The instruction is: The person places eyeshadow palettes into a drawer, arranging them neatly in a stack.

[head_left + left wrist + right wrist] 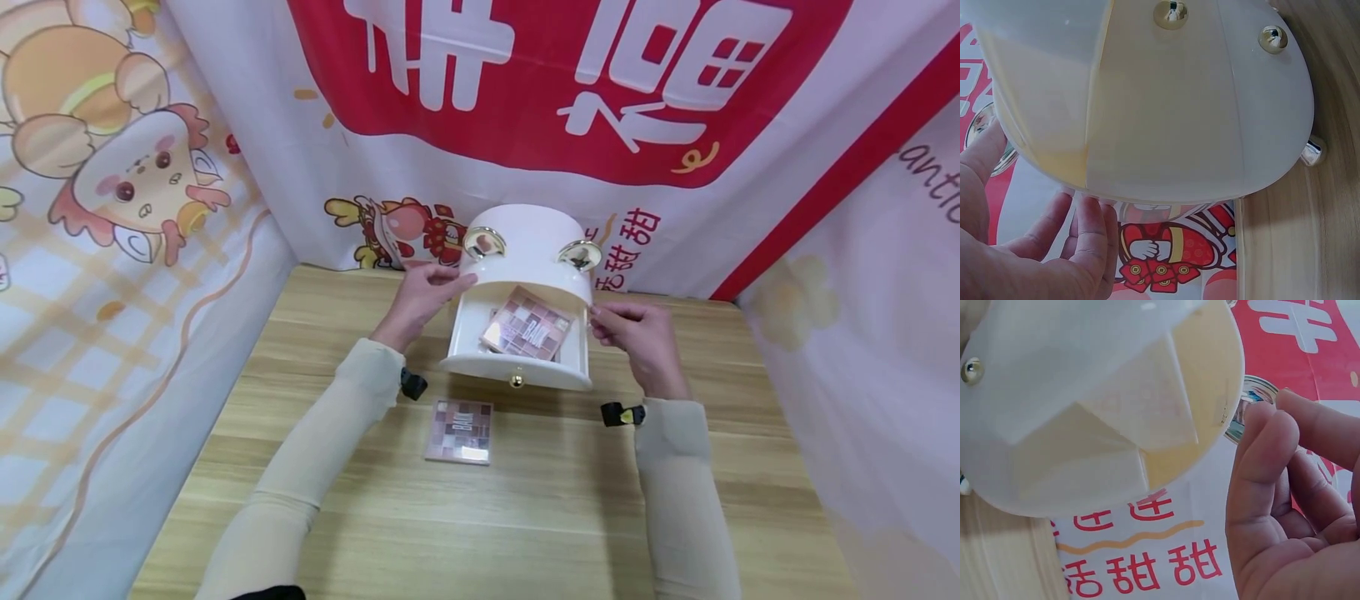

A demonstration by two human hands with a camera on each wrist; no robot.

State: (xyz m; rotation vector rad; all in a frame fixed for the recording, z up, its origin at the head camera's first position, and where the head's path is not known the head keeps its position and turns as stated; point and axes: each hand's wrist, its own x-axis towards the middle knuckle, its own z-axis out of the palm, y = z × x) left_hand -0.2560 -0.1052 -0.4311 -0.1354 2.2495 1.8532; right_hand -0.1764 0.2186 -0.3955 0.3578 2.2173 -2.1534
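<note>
White organizer (528, 250), drawer (480, 367) standing out at its front.
On my feed the left hand (417, 302) touches the organizer's left flank, thumb apart from lightly bent fingers. Right hand (647, 337) is at its right flank, fingers bent, thumb and index tips close; I can't tell if they pinch its edge. Eyeshadow palette (527, 325) lies askew inside the organizer's drawer; second palette (461, 429) flat just in front.

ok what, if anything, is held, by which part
The left hand holds the white box by its left side; whether the right hand grips it cannot be told.
</note>
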